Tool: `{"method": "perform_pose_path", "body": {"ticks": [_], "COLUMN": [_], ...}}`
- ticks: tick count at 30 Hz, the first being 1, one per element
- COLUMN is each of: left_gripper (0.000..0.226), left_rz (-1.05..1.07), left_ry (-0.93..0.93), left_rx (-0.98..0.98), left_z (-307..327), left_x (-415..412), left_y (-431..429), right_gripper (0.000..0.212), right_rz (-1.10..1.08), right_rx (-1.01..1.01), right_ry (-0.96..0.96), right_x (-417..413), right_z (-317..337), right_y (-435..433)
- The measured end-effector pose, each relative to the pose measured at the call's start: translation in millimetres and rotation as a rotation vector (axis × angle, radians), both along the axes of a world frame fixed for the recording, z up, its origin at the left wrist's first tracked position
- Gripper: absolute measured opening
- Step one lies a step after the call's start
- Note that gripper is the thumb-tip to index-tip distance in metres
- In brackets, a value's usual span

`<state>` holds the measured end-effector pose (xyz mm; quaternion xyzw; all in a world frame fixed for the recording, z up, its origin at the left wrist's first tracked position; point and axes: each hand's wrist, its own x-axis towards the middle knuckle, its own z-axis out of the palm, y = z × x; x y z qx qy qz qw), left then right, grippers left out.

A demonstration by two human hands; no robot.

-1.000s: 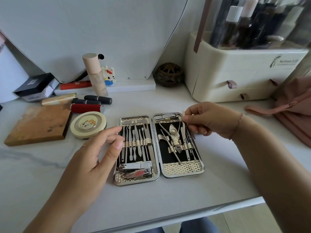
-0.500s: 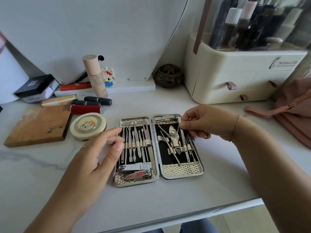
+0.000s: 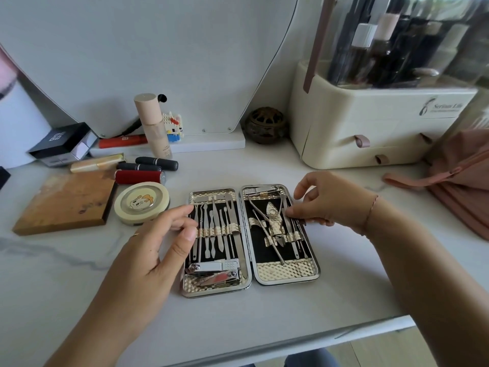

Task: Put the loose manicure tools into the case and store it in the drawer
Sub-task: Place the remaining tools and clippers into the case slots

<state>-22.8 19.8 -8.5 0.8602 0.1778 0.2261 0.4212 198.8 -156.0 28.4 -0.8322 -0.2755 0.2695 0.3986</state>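
The manicure case (image 3: 288, 271) lies open and flat on the white table, both halves lined with steel tools under gold straps. My right hand (image 3: 325, 205) is at the right half's outer edge, its fingertips pinching a slim metal tool (image 3: 295, 247) that runs down under the strap. Over the left edge of the case hovers my left hand (image 3: 156, 245), fingers loosely bent and holding nothing. Nail clippers (image 3: 214, 272) sit at the bottom of the left half. The cream organiser (image 3: 370, 123) at the back right has two closed drawers with brown pull tabs (image 3: 361, 141).
A round cream compact (image 3: 141, 202), a wooden block (image 3: 66, 202) and lipsticks (image 3: 140, 177) lie left of the case. A beige bottle (image 3: 153, 125) and a brown openwork ball (image 3: 266, 125) stand behind. A pink pouch (image 3: 460, 181) lies far right. The table edge runs just below the case.
My right hand has slid down from the top of the right half toward the strap, pushing the slim tool lower. The left hand has barely moved.
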Motion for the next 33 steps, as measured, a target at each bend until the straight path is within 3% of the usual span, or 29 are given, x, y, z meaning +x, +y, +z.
{"method": "perform_pose_path", "body": {"ticks": [10, 15, 20, 33], "left_gripper": [0.055, 0.057, 0.058, 0.059], "left_rz": [-0.002, -0.003, 0.0, 0.007], "left_ry": [0.001, 0.003, 0.003, 0.001], "left_rx": [-0.016, -0.023, -0.026, -0.02], "left_z": [-1, 0, 1, 1], "left_x": [0, 0, 0, 0], "left_y": [0, 0, 0, 0], "right_gripper": [0.037, 0.03, 0.013, 0.017], "right_rz": [0.115, 0.14, 0.131, 0.101], "right_rx": [-0.11, 0.029, 0.068, 0.052], "right_ry": [-0.036, 0.03, -0.045, -0.074], "right_x": [2, 4, 2, 2], "right_z": [4, 3, -1, -3], "right_y": [2, -5, -8, -5]}}
